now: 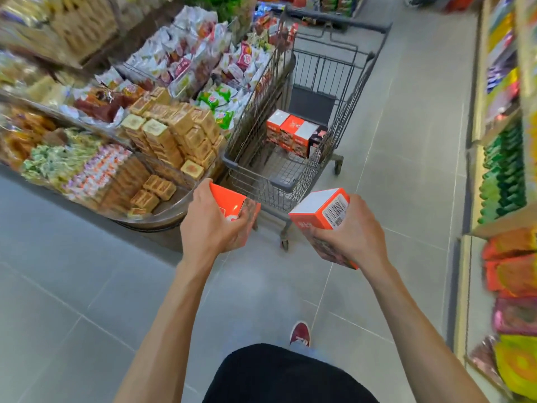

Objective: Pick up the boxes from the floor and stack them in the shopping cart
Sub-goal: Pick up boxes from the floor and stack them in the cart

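My left hand [210, 225] grips an orange box [229, 200] held just in front of the near end of the grey wire shopping cart [261, 177]. An orange-and-white box [321, 209] with a barcode on its end is tilted in my right hand [353, 231], to the right of the cart's near corner. Inside the cart, several orange-and-white boxes [293, 132] stand side by side against the far right of the basket, with a darker box beside them. The near part of the cart's basket floor is bare mesh.
A round display stand [162, 219] heaped with packaged snacks and biscuits crowds the cart's left side. Stocked shelves [502, 175] line the right edge of the aisle. Grey tiled floor [406, 170] runs between them. One red shoe [300, 333] shows below.
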{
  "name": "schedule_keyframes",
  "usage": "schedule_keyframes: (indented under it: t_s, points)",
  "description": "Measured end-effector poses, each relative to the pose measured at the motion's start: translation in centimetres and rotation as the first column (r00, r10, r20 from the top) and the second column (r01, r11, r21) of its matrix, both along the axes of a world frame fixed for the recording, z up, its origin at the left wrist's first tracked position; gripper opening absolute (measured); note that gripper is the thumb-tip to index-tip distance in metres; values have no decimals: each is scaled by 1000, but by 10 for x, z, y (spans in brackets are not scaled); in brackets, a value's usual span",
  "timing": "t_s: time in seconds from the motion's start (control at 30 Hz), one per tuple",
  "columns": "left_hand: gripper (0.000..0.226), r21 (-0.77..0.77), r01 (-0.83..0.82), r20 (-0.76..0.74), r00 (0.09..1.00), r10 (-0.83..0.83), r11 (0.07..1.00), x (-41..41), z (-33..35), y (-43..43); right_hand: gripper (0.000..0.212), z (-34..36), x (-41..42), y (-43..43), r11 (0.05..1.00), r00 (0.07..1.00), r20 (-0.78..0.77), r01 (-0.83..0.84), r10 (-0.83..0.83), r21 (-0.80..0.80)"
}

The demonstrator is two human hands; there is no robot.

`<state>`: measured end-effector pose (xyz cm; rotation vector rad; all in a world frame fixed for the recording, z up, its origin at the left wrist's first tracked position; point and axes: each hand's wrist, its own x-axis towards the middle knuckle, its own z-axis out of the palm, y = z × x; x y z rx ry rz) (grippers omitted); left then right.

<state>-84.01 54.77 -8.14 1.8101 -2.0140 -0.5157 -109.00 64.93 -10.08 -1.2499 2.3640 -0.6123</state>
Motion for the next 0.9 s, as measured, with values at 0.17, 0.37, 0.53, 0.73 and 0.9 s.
schedule_keyframes:
  t_s: [0.17,0.37,0.53,0.73,0.9]
  points:
    - [98,-16,29,31,999,-29,999,-29,-4,-50,90,-3,-29,-45,1000,999,44,18,-18,19]
    - [95,-13,81,51,995,-80,997,-56,-16,-124,85,-9,-45,-103,999,997,70,35,-37,28]
    - [93,48,135,52,989,-137,990,-81,-30,-195,93,-2,-52,-148,995,992,86,90,-94,49]
    - [89,77,232,36,971,-236,970,-110,-39,-282,85,6,-59,-217,981,975,119,180,-187,68]
    - [92,116,311,61,946,-320,943,-132,-49,-332,85,-2,-68,-256,966,960,116,245,-254,82]
